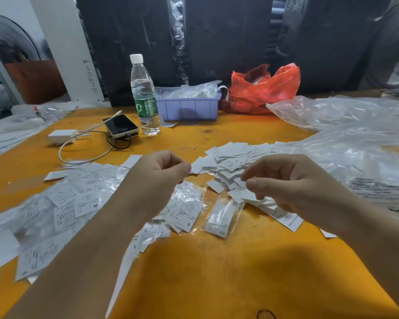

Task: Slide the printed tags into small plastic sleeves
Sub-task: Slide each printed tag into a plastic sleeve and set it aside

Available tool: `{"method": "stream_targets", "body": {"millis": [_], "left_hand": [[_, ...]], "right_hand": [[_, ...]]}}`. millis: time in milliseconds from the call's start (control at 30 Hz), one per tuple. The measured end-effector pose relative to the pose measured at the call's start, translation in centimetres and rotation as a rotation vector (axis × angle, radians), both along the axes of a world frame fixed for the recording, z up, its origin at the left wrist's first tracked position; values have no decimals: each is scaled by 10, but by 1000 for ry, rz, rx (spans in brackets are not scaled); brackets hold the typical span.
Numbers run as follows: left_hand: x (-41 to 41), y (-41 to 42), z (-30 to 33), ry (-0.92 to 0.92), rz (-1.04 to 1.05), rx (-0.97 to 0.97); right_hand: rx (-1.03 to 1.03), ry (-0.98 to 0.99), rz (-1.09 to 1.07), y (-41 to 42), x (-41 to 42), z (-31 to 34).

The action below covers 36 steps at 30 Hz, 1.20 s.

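above the tags [232, 165], left hand [158, 170] and right hand [286, 180] hover curled.

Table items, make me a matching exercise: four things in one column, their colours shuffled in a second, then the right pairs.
Things:
1. bottle cap
2. bin
3. bag behind the tags
4. tabletop

Colours:
A. red
B. orange-yellow
C. white
D. pale purple

Pairs: 1-C, 2-D, 3-A, 4-B

Both forearms are bare to the frame edge; the left hand [158, 168] and right hand [293, 180] wear no rings.
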<state>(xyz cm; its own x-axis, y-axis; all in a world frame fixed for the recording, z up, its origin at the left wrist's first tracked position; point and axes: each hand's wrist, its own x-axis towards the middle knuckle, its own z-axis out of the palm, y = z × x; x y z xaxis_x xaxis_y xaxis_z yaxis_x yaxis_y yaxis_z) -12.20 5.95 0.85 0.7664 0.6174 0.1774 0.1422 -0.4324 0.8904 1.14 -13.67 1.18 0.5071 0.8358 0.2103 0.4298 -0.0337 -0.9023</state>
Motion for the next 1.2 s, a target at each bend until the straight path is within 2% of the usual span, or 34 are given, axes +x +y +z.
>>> {"method": "stream_targets", "body": {"millis": [133,300,467,833,1033,1133,1200], "left_hand": [[4,-11,-11,141,-12,257],[6,-35,-22,241,-102,415],[14,-51,-31,450,-160,640],[11,-47,-22,367,-137,663],[1,-20,-2,180,73,569],[-6,-8,8,38,189,685],[-11,-1,9,62,269,773]], "right_hand": [[-166,-125,-80,2,2,-6],[-373,-255,-53,2,0,-11],[-481,-286,-14,4,-2,-12],[-490,-311,37,3,-2,-13],[-469,-292,12,2,-1,-13],[-476,-289,15,1,-3,-11],[-478,-287,23,1,-5,-10]]}}
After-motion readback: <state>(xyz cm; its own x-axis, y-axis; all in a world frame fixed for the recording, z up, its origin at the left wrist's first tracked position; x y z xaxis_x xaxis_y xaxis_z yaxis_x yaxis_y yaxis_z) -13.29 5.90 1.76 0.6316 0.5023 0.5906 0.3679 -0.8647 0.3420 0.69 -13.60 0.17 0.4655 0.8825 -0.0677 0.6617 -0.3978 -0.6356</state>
